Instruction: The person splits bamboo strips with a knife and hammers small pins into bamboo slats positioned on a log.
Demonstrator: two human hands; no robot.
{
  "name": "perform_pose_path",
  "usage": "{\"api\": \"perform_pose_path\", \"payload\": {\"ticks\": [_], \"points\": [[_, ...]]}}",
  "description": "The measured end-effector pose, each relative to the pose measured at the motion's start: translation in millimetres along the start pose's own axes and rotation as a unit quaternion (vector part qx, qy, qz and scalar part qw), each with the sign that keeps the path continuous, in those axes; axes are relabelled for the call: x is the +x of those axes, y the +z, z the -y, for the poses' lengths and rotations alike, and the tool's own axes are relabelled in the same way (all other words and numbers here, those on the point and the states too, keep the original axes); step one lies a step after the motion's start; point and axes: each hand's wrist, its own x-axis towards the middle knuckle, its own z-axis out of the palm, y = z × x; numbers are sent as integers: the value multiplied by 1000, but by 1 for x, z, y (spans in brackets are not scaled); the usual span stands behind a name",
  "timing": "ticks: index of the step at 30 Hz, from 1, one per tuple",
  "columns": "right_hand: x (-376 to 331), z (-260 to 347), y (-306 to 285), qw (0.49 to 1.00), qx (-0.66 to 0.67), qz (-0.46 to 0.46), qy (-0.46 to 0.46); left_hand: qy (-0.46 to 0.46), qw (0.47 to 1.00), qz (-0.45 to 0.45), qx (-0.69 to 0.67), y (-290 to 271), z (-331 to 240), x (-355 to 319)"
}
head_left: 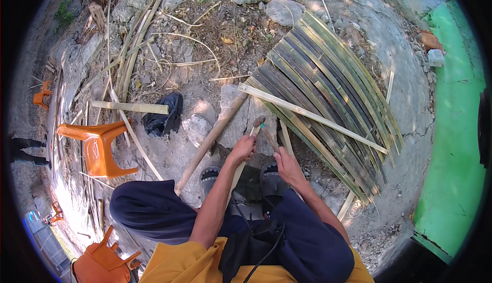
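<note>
A seated person's left hand [242,148] is closed around a pale bamboo strip [239,167], holding it upright between the knees, while the right hand [287,166] grips the handle of a short knife [266,133] whose tip meets the top of the strip. Both feet, in dark sandals [209,176], rest on the stony ground just below the hands. A long round bamboo pole [207,147] lies slantwise to the left of the left hand, its upper end resting on a flat grey stone [241,114]. To the right, a broad fan of split green and dark bamboo slats [328,93] lies spread over the ground, with one pale slat [312,115] laid across it. A crumpled black bag [164,116] sits beyond the pole, near a short bamboo section [130,107]. An orange plastic stool [97,147] stands well to the left, another orange stool [102,260] near the lower edge. More loose bamboo lengths [128,52] lie scattered over the rocky dirt farther off, and a green painted wall [453,129] runs along the right.
</note>
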Motion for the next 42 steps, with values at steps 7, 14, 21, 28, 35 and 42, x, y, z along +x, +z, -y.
{"api": "perform_pose_path", "payload": {"ticks": [7,14,21,28,35,42], "points": [[-2,33,-18,990,90,-103,-38,18,1000,4,-1,0,0,-2],[5,-1,4,999,-15,-45,1,44,997,-26,62,-1,6,6],[-1,19,-11,990,88,-107,-15,42,999,-6,22,-2,6,3],[-3,1,9,998,-11,-53,-12,64,992,-44,96,-4,9,13],[-24,-29,7,982,112,-136,70,151,891,-194,382,50,-7,-18],[-33,-33,4,973,130,-161,104,213,875,-189,392,26,5,-18]]}}
